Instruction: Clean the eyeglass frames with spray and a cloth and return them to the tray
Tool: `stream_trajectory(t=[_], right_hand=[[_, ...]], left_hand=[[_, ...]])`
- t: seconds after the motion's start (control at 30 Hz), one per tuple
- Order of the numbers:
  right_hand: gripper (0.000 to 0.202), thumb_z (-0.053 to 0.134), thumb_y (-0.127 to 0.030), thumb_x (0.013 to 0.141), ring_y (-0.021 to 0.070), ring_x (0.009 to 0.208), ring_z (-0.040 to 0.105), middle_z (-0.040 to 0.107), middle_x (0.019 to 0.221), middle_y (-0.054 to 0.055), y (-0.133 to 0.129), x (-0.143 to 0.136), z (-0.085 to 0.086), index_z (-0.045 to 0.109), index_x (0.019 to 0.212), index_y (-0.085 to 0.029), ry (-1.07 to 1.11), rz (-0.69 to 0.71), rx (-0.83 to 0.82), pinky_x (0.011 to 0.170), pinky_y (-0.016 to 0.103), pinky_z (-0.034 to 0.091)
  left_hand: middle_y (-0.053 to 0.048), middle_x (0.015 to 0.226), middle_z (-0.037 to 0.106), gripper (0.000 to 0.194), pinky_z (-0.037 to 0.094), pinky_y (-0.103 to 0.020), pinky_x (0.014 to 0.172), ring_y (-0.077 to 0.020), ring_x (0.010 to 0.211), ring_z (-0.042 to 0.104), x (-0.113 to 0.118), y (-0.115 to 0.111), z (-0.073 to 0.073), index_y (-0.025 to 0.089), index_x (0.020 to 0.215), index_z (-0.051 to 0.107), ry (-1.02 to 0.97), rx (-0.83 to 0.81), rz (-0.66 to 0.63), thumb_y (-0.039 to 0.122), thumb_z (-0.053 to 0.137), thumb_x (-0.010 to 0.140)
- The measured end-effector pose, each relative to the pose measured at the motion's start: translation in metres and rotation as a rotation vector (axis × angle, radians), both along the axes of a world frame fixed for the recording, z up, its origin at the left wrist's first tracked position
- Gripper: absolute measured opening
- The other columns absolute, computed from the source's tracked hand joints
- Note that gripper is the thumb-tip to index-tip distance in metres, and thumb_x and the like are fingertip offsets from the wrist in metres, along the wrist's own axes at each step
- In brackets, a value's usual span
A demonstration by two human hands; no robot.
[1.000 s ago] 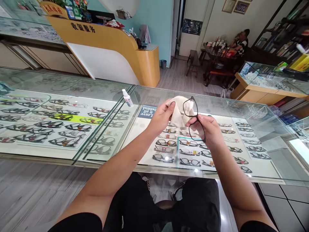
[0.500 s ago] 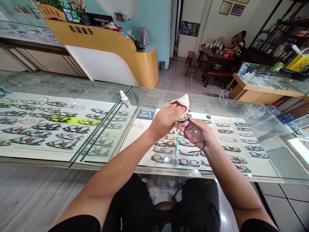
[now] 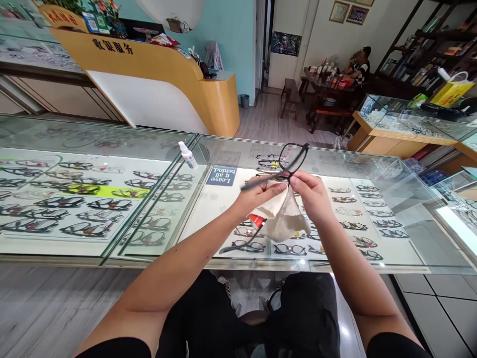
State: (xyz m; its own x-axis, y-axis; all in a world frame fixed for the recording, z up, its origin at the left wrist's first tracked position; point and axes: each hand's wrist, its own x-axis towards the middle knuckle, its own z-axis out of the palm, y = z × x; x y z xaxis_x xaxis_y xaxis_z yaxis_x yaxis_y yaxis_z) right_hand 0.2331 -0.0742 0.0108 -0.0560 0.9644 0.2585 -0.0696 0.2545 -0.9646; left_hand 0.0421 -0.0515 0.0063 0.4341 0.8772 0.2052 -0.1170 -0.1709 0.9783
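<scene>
My left hand (image 3: 258,199) is closed on a cream cleaning cloth (image 3: 286,219), which hangs down in folds with a pinked edge. My right hand (image 3: 312,195) pinches the dark-framed eyeglasses (image 3: 306,161) at the near part of the frame, thumb close to my left thumb. One lens rim points up and away; a temple arm stretches left over my left hand, blurred. Another dark arm shows below the cloth beside a red patch. Cloth and fingers hide part of the frame. Both hands are above the glass display case (image 3: 208,219).
A white spray bottle (image 3: 189,156) stands on the glass to the left. Rows of spectacles (image 3: 290,249) and a blue card (image 3: 221,176) lie under the glass. Beyond are a cashier counter (image 3: 219,104), a wooden bench (image 3: 292,94) and a seated person (image 3: 359,67) at a table.
The eyeglasses have turned, from hanging below my right hand to pointing up and away. My left hand has come down and left, and the cloth now hangs between both hands.
</scene>
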Motion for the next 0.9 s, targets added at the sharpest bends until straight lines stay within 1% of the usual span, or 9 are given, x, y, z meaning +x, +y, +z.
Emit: stream_trajectory(t=[0.07, 0.13, 0.2, 0.3, 0.4, 0.6, 0.7, 0.83, 0.9], right_hand=[[0.033, 0.084, -0.058, 0.087, 0.0223, 0.092, 0.066, 0.074, 0.091, 0.004, 0.002, -0.001, -0.004, 0.084, 0.088, -0.025, 0.023, 0.018, -0.012, 0.091, 0.039, 0.057], [0.032, 0.087, -0.058, 0.085, 0.0218, 0.091, 0.066, 0.072, 0.089, 0.003, 0.002, -0.001, -0.006, 0.083, 0.086, -0.026, 0.068, 0.03, -0.029, 0.09, 0.038, 0.057], [0.031, 0.09, -0.056, 0.082, 0.0216, 0.092, 0.066, 0.073, 0.091, 0.003, 0.003, -0.001, -0.008, 0.083, 0.086, -0.026, 0.119, 0.03, -0.041, 0.09, 0.037, 0.057], [0.03, 0.092, -0.055, 0.081, 0.0205, 0.09, 0.066, 0.072, 0.095, 0.003, 0.003, -0.001, -0.009, 0.085, 0.088, -0.027, 0.147, 0.016, -0.069, 0.085, 0.036, 0.057], [0.03, 0.09, -0.055, 0.083, 0.0198, 0.086, 0.064, 0.072, 0.095, 0.003, 0.003, 0.0, -0.01, 0.087, 0.09, -0.026, 0.127, 0.031, -0.087, 0.083, 0.036, 0.056], [0.024, 0.091, -0.049, 0.086, 0.0195, 0.089, 0.064, 0.07, 0.094, 0.002, 0.004, -0.001, -0.015, 0.089, 0.093, -0.026, 0.128, 0.06, -0.047, 0.086, 0.036, 0.054], [0.026, 0.092, -0.05, 0.082, 0.018, 0.083, 0.06, 0.067, 0.086, 0.001, 0.005, -0.003, -0.013, 0.089, 0.092, -0.026, 0.155, 0.041, -0.064, 0.079, 0.034, 0.052], [0.027, 0.095, -0.05, 0.078, 0.0154, 0.078, 0.058, 0.065, 0.085, 0.0, 0.003, -0.004, -0.007, 0.087, 0.085, -0.025, 0.228, 0.038, -0.137, 0.07, 0.03, 0.048], [0.028, 0.096, -0.051, 0.077, 0.0144, 0.075, 0.057, 0.066, 0.084, 0.0, 0.002, -0.005, -0.005, 0.087, 0.084, -0.025, 0.247, 0.052, -0.174, 0.067, 0.029, 0.046]], left_hand=[[0.004, 0.06, 0.048, 0.053, 0.027, -0.024, 0.051, -0.0093, 0.054, 0.04, 0.001, 0.001, -0.002, 0.017, 0.073, 0.066, -0.017, -0.03, -0.039, 0.065, 0.086, 0.083], [0.003, 0.06, 0.049, 0.057, 0.029, -0.024, 0.052, -0.0088, 0.055, 0.041, 0.003, 0.002, -0.004, 0.016, 0.068, 0.063, -0.046, -0.054, -0.078, 0.066, 0.087, 0.083], [0.001, 0.066, 0.059, 0.054, 0.036, -0.023, 0.055, -0.0096, 0.059, 0.049, 0.005, 0.003, -0.006, 0.016, 0.076, 0.07, -0.108, -0.096, -0.101, 0.066, 0.087, 0.082], [-0.002, 0.082, 0.073, 0.051, 0.045, -0.022, 0.063, -0.0126, 0.071, 0.063, 0.009, 0.003, -0.007, 0.018, 0.101, 0.08, -0.207, -0.154, -0.104, 0.064, 0.089, 0.081], [-0.004, 0.089, 0.079, 0.052, 0.05, -0.023, 0.068, -0.0144, 0.078, 0.069, 0.012, 0.002, -0.008, 0.018, 0.106, 0.082, -0.258, -0.211, -0.1, 0.06, 0.094, 0.077], [0.001, 0.079, 0.074, 0.061, 0.048, -0.022, 0.065, -0.0108, 0.068, 0.063, 0.013, 0.003, -0.011, 0.015, 0.109, 0.081, -0.274, -0.311, -0.084, 0.049, 0.104, 0.064], [0.003, 0.077, 0.071, 0.068, 0.046, -0.022, 0.064, -0.0098, 0.066, 0.06, 0.009, 0.005, -0.011, 0.014, 0.113, 0.078, -0.217, -0.307, -0.107, 0.046, 0.106, 0.059], [0.003, 0.079, 0.07, 0.082, 0.046, -0.022, 0.065, -0.0101, 0.067, 0.061, 0.006, 0.008, -0.012, 0.014, 0.129, 0.073, -0.134, -0.277, -0.171, 0.045, 0.106, 0.062], [0.001, 0.081, 0.071, 0.081, 0.047, -0.022, 0.066, -0.0111, 0.069, 0.062, 0.008, 0.007, -0.014, 0.014, 0.128, 0.073, -0.128, -0.249, -0.154, 0.049, 0.105, 0.062]])
